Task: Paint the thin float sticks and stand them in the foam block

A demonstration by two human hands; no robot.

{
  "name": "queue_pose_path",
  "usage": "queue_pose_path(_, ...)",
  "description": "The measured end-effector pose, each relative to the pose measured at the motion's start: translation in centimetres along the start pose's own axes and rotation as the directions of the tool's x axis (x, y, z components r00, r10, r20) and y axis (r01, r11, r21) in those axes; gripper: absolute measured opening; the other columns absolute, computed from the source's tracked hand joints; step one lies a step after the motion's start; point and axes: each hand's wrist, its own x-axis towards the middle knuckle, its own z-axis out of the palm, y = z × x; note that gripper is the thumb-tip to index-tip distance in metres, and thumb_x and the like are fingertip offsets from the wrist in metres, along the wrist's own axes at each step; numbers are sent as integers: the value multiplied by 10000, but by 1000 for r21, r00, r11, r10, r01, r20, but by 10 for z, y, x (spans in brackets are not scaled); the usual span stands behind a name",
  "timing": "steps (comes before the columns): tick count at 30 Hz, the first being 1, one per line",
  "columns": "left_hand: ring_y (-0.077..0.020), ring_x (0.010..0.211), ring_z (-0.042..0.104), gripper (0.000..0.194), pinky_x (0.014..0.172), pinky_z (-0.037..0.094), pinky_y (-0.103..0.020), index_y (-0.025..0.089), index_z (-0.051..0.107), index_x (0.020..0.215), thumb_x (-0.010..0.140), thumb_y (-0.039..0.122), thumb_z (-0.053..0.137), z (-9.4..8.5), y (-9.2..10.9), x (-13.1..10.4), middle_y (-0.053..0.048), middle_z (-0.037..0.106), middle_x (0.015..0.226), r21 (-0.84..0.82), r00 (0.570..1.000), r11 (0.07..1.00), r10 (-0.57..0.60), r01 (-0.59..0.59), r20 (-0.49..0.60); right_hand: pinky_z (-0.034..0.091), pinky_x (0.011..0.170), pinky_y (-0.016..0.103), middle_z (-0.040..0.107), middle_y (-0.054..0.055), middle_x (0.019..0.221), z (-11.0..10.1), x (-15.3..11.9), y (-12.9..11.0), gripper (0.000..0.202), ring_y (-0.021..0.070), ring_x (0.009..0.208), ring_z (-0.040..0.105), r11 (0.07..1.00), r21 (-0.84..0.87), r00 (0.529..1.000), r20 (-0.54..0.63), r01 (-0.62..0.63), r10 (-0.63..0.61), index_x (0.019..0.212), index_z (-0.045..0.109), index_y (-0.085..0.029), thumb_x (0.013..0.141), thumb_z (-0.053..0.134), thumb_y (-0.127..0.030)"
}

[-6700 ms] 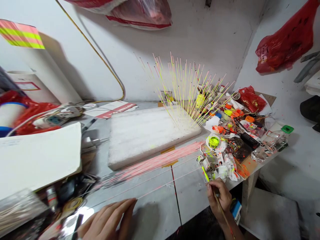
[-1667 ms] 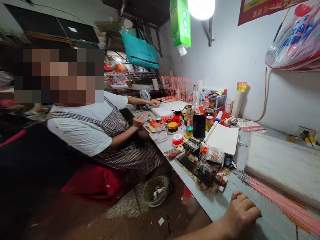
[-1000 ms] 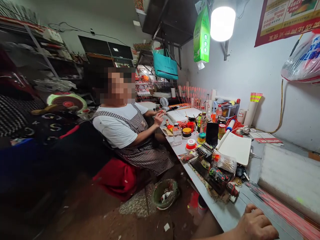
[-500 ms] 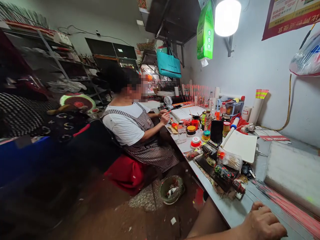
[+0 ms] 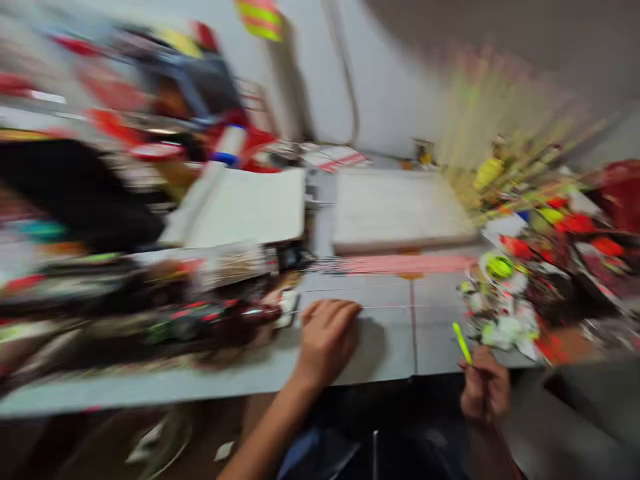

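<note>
My left hand (image 5: 327,337) rests over the grey table (image 5: 385,347) with its fingers curled down. A thin pale line (image 5: 385,307), perhaps a slim rod, runs along the tabletop at its fingertips; whether they grip it is hidden. By the front edge, my right hand (image 5: 485,383) is closed around a slim bright yellow-green stick (image 5: 462,343), whose tip points up and left. Behind my left hand lies a row of thin pink-tipped sticks (image 5: 400,265), in front of a white foam block (image 5: 400,207).
Left of my hands are a blurred clutter of tools and bottles, an open white pad (image 5: 250,207) and a dark phone-like slab (image 5: 75,193). Beside my right hand lies a pile of paint-smeared tissue (image 5: 505,313). Yellowish sticks (image 5: 480,133) fan upward at the back right.
My view has swung right and down from the seated co-worker to the table in front of me. My right hand with the yellow-green stick has come into view.
</note>
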Motion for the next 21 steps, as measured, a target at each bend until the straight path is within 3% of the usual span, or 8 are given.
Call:
queue_pose_path(2,-175,819,645,200,838,395,-347,249,624,1007,930,92,526,3,-8,4,6,722,912,69,999,997,35,-35,2,524,652,302,619,-9,776,-19,-7,3,124,149,694,613,995,-85,996,-62,52,-57,970,575,-206,1037,523,-296)
queue_pose_path(4,-173,805,657,169,833,416,-340,233,633,988,931,93,557,2,-10,6,1,725,900,98,997,992,76,-76,0,521,651,329,639,0,753,-24,-6,5,78,165,681,616,988,-128,992,-79,85,-95,949,576,-228,1007,526,-238)
queue_pose_path(11,-177,750,659,117,791,418,-338,201,640,963,944,104,577,-2,-9,9,-25,723,824,182,986,972,161,-151,-43,551,656,290,697,24,838,-12,12,-1,176,165,734,644,984,-156,995,-32,89,-95,1019,617,-237,912,592,-99)
queue_pose_path(21,-176,737,669,84,809,419,-342,178,633,962,958,130,564,-3,-8,13,-37,721,821,190,983,967,179,-170,-35,532,630,219,699,8,846,2,11,3,159,128,706,638,974,-221,997,-37,53,-63,1025,631,-230,931,601,-104)
